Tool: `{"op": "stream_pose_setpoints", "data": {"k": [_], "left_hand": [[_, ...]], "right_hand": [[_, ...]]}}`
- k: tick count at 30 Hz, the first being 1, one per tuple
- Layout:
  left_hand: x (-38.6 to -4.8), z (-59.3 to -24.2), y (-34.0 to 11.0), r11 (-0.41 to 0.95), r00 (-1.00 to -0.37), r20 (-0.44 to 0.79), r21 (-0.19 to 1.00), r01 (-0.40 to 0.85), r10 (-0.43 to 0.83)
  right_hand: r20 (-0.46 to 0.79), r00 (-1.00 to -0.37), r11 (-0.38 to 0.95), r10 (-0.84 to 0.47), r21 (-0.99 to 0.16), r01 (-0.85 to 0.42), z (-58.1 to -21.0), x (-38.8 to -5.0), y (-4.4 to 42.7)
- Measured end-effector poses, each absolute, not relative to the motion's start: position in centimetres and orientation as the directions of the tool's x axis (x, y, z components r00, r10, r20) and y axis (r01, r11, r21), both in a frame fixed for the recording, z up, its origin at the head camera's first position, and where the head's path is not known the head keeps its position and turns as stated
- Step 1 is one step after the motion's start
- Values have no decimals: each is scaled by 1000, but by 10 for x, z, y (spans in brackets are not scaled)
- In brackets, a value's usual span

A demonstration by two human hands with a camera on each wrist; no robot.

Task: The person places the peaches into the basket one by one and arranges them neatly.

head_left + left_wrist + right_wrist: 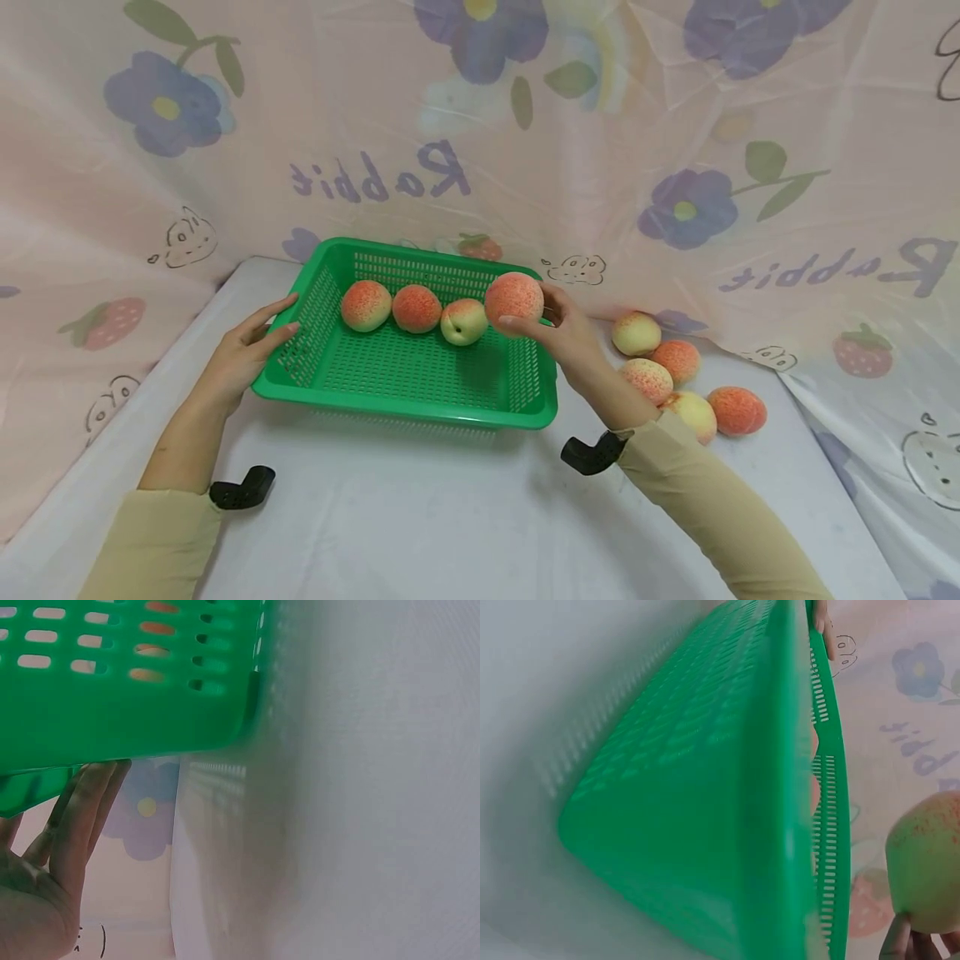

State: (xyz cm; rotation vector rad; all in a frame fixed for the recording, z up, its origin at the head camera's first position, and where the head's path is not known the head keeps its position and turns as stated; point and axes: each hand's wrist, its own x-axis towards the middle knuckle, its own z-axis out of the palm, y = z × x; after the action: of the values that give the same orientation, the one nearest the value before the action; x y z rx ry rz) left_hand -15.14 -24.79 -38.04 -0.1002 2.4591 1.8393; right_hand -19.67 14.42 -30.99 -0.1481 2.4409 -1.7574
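A green plastic basket (pixel 408 408) with slotted sides stands on the white-covered table. At its left end my left hand (pixel 242 357) holds the rim, and in the left wrist view the fingers (pixel 81 817) reach up against the rim's underside. Above the basket's right end my right hand (pixel 566 333) grips a peach (pixel 513 302) between thumb and fingers. Three peaches lie in a row inside the basket: a red-and-yellow peach (pixel 367 306), a redder peach (pixel 417 309) and a pale yellow peach (pixel 463 322). In the right wrist view the held peach (pixel 928 862) shows its pale side.
Several more peaches are grouped on the table right of the basket, among them a pale peach (pixel 636 333) at the back and a red peach (pixel 737 411) at the right. My right forearm partly covers this group. A printed cloth (pixel 525 192) hangs behind the table.
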Motion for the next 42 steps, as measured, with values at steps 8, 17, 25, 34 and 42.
{"op": "stream_pose_setpoints", "data": {"k": [8, 17, 25, 34, 42], "left_hand": [[-152, -380, -247, 282, -996, -86, 955, -88, -18], [-151, -378, -246, 278, -996, -89, 956, -92, -21], [-151, -379, -246, 281, -995, -93, 955, -95, -21], [-149, -379, -246, 292, -995, -96, 951, -100, -29], [-149, -378, -246, 293, -995, -91, 951, -97, -33]], "right_hand": [[-45, -982, 358, -181, -933, -23, -305, -203, 131], [-51, -974, 354, -223, -935, -32, -301, -214, 112], [-65, -962, 349, -266, -937, -33, -300, -223, 95], [-96, -947, 308, -308, -951, -3, -305, -232, 78], [-122, -928, 294, -351, -956, 14, -307, -240, 62]]}}
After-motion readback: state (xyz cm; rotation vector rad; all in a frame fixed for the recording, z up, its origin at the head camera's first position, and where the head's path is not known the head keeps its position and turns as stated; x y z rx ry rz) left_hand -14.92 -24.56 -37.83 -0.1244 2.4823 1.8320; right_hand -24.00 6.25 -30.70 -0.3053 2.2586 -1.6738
